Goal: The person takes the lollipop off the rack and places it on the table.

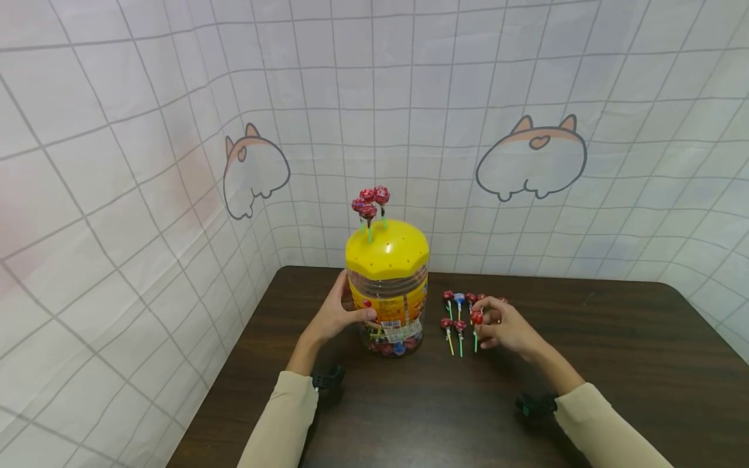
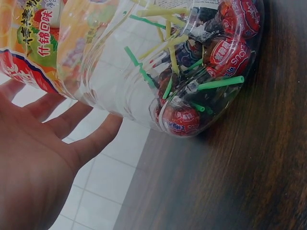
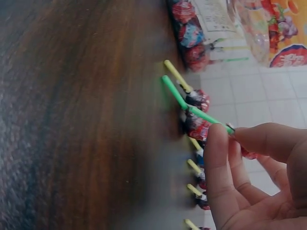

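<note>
My left hand [image 1: 336, 315] holds the left side of a clear plastic lollipop jar [image 1: 398, 305], its thumb across the printed label and its fingers round the side. The jar stands upright under a yellow lid [image 1: 404, 244] dotted with small holes. Several red-wrapped lollipops [image 1: 368, 211] stick up from the left part of that lid. Loose lollipops [image 2: 229, 57] lie in the bottom of the jar. To the right of the jar, my right hand [image 1: 508, 330] pinches a red lollipop [image 1: 476, 318] with a green stick [image 3: 208, 116] between thumb and fingertips, close over the table.
Between the jar and my right hand, several lollipops [image 1: 459, 325] lie in two rows, one with a blue wrapper [image 1: 459, 298]. The dark wooden table [image 1: 409, 409] meets a white grid-patterned cloth [image 1: 386, 97] at the back and left.
</note>
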